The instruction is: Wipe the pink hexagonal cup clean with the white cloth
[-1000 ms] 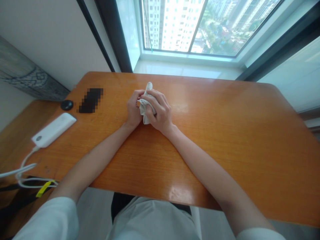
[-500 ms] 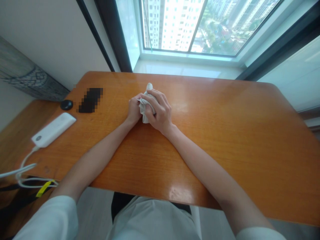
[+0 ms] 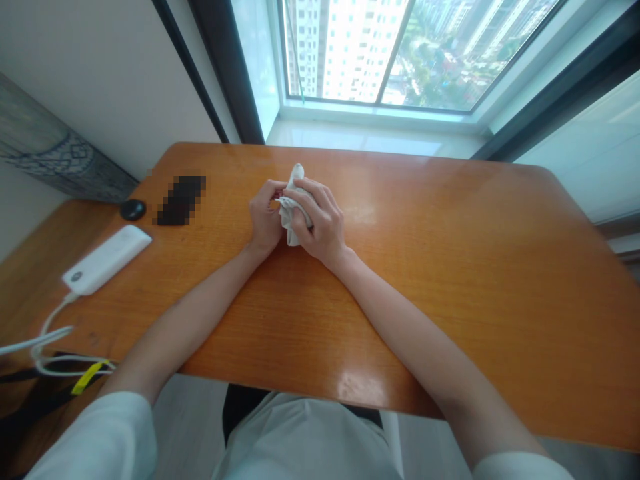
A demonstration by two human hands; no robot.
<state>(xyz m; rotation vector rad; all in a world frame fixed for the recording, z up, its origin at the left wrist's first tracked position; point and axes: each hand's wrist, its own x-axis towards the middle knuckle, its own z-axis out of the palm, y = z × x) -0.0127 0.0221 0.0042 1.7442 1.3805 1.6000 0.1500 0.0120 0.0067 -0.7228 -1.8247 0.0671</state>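
Atop wooden desk (image 3: 450,300) | left hand (image 3: 265,217), right hand (image 3: 320,223) | grips closed on white cloth (image 3: 293,217)

left hand (image 3: 265,217), right hand (image 3: 319,221) touching, grip probably firm

Power bank (image 3: 107,260) on the desk (image 3: 450,280), left of the hands (image 3: 320,220)

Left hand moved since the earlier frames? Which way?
Yes, slightly. Measured against the far edge of the wooden desk, the left hand on the white cloth reaches further toward that edge than half a second ago, about where it was a second ago.
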